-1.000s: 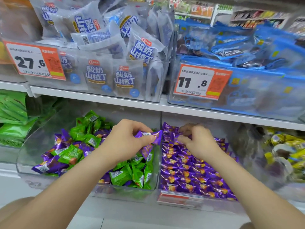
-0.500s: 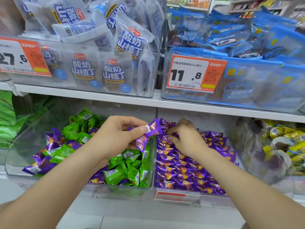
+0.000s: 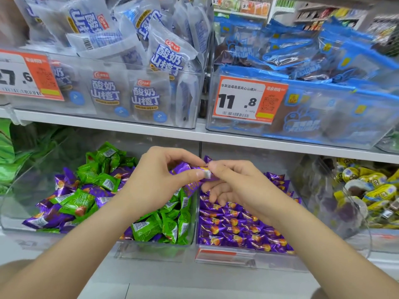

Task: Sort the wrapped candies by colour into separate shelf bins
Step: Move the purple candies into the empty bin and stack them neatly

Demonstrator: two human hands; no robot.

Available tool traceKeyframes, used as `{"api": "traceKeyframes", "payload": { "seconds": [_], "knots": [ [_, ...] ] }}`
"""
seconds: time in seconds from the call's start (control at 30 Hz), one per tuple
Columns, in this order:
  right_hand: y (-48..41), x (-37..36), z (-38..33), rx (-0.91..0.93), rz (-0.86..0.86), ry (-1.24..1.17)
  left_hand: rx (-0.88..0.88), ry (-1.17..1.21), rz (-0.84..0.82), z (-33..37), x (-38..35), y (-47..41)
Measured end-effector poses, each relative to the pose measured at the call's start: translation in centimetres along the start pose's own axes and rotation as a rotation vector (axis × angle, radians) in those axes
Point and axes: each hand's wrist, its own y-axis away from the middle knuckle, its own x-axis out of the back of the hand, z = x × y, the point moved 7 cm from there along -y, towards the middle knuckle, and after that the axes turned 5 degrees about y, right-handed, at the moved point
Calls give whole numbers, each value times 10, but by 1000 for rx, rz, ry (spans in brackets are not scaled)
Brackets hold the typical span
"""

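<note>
Two clear bins sit side by side on the lower shelf. The left bin (image 3: 21,182) holds mixed green candies (image 3: 77,201) and purple candies (image 3: 49,219). Only purple candies (image 3: 237,229) fill the right bin (image 3: 224,254). My left hand (image 3: 153,182) hovers over the divide between the bins and grips a few purple candies (image 3: 185,167). My right hand (image 3: 235,186) meets it from the right, and its thumb and forefinger pinch the end of the top held candy. A second held candy (image 3: 192,187) hangs below my left palm.
The upper shelf edge (image 3: 129,128) runs just above my hands. It carries a bin of white-and-blue pouches (image 3: 146,98) and a bin of blue packets (image 3: 313,108). Yellow candies (image 3: 371,190) fill a bin at the right; green packets (image 3: 8,147) lie at the left.
My right hand has lifted off the purple pile and come to my left hand, taking the end of the held purple candy. My left hand stayed over the divide.
</note>
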Motion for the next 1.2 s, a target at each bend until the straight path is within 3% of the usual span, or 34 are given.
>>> {"api": "traceKeyframes", "payload": {
  "seconds": [0.2,0.4,0.57,0.9,1.07,1.13,1.2],
  "knots": [
    [-3,45,21,-29,266,184,202,113,106,-21,6,2],
    [-17,53,38,-21,268,259,413,358,82,-31,-7,4],
    [-36,60,44,18,369,705,460,308,71,-34,-12,6],
    [-54,36,43,145,317,1142,498,578,60,-41,-15,4],
    [-53,35,45,147,206,1123,505,619,15,-37,-17,4],
    [-45,34,32,231,289,1133,495,552,-5,-36,-16,6],
    [-31,36,10,305,413,959,451,418,-23,-34,-14,6]
  ]
}}
